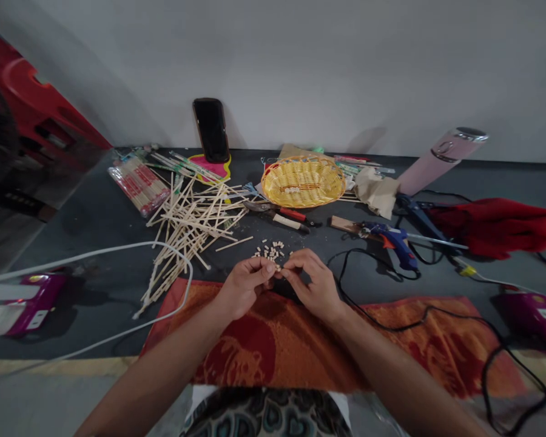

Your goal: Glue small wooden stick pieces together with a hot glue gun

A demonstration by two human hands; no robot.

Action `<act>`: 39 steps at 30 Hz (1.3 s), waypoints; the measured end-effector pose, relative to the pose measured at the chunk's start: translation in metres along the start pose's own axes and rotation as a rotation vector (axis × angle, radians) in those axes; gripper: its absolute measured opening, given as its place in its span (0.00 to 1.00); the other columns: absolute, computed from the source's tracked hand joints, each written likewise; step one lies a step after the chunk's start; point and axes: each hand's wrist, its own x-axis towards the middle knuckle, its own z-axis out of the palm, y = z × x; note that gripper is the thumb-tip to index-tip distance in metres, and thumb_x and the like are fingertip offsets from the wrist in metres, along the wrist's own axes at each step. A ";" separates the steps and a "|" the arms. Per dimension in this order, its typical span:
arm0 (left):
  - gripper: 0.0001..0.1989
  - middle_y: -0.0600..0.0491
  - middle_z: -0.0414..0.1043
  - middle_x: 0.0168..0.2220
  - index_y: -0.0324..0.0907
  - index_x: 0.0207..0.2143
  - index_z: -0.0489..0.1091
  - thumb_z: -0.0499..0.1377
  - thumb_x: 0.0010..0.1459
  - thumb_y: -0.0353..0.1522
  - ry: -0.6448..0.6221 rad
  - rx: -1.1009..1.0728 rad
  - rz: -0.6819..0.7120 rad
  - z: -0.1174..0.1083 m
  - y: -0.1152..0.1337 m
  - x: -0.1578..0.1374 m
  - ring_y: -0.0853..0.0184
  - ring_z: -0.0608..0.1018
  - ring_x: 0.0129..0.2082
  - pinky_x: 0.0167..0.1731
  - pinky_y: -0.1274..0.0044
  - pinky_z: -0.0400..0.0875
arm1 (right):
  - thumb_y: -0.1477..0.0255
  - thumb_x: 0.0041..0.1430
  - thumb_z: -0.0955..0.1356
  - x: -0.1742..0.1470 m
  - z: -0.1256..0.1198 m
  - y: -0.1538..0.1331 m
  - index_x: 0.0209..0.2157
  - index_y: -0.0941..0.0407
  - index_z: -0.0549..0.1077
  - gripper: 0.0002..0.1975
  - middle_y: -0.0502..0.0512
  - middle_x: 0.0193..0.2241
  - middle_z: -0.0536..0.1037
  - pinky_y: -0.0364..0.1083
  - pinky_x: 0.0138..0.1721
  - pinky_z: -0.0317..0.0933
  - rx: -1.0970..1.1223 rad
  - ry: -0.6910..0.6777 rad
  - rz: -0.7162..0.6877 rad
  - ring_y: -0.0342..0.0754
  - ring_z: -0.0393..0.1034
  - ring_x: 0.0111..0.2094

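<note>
Wooden bits [272,251] lie near, likely for reach. Left hand [247,283] and right hand [313,283] together pinch a piece [278,271], perhaps steadying it.

The left hand [248,282] and the right hand [313,284] pinch a small wooden piece [278,271] together, near the scattered short sticks [272,250].

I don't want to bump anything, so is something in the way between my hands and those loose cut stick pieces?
Nothing visible is. The cut stick pieces lie just beyond your left hand and right hand; the pliers are on their far side.
</note>
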 end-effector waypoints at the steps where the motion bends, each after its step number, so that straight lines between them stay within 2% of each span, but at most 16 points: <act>1: 0.10 0.53 0.70 0.24 0.36 0.26 0.74 0.66 0.48 0.35 0.004 0.014 0.007 0.000 0.000 0.000 0.76 0.66 0.23 0.27 0.81 0.60 | 0.77 0.59 0.67 0.000 0.000 0.000 0.35 0.55 0.70 0.04 0.53 0.32 0.73 0.47 0.41 0.64 0.001 -0.004 -0.001 0.47 0.67 0.38; 19: 0.09 0.54 0.71 0.24 0.37 0.27 0.75 0.66 0.50 0.35 0.009 0.251 0.129 -0.008 -0.002 0.002 0.74 0.65 0.24 0.28 0.80 0.58 | 0.76 0.60 0.66 -0.001 -0.002 -0.001 0.34 0.55 0.70 0.02 0.53 0.32 0.73 0.48 0.41 0.65 0.025 -0.058 0.008 0.46 0.67 0.37; 23: 0.10 0.54 0.70 0.24 0.37 0.26 0.75 0.66 0.49 0.36 -0.004 0.220 0.092 -0.007 -0.001 0.001 0.75 0.66 0.24 0.27 0.80 0.58 | 0.75 0.58 0.68 -0.001 -0.003 -0.002 0.39 0.54 0.70 0.06 0.54 0.34 0.72 0.47 0.39 0.66 0.057 -0.051 0.014 0.46 0.67 0.37; 26: 0.11 0.55 0.69 0.23 0.37 0.25 0.74 0.66 0.48 0.37 -0.005 0.191 0.033 -0.006 0.001 0.000 0.75 0.66 0.23 0.27 0.80 0.58 | 0.74 0.58 0.68 -0.001 -0.005 -0.004 0.46 0.54 0.69 0.13 0.57 0.38 0.72 0.46 0.36 0.67 0.110 -0.108 0.021 0.47 0.67 0.38; 28: 0.11 0.55 0.69 0.23 0.37 0.25 0.74 0.67 0.47 0.37 -0.013 0.201 -0.025 -0.006 0.003 -0.001 0.75 0.67 0.22 0.26 0.81 0.58 | 0.74 0.59 0.68 -0.001 -0.006 -0.005 0.49 0.53 0.69 0.15 0.58 0.41 0.71 0.47 0.38 0.67 0.143 -0.149 0.011 0.48 0.67 0.41; 32: 0.12 0.54 0.70 0.23 0.36 0.28 0.75 0.67 0.47 0.38 -0.027 0.221 -0.104 -0.005 0.004 -0.003 0.75 0.68 0.22 0.24 0.81 0.59 | 0.74 0.59 0.68 -0.001 -0.007 -0.006 0.47 0.54 0.72 0.13 0.58 0.41 0.71 0.50 0.46 0.65 0.165 -0.171 -0.007 0.48 0.67 0.45; 39: 0.11 0.54 0.71 0.25 0.37 0.29 0.75 0.67 0.46 0.36 -0.051 0.219 -0.106 -0.005 0.005 -0.002 0.75 0.68 0.22 0.26 0.80 0.60 | 0.73 0.59 0.68 -0.002 -0.008 -0.006 0.43 0.53 0.73 0.10 0.57 0.39 0.72 0.49 0.44 0.67 0.096 -0.133 -0.003 0.48 0.68 0.42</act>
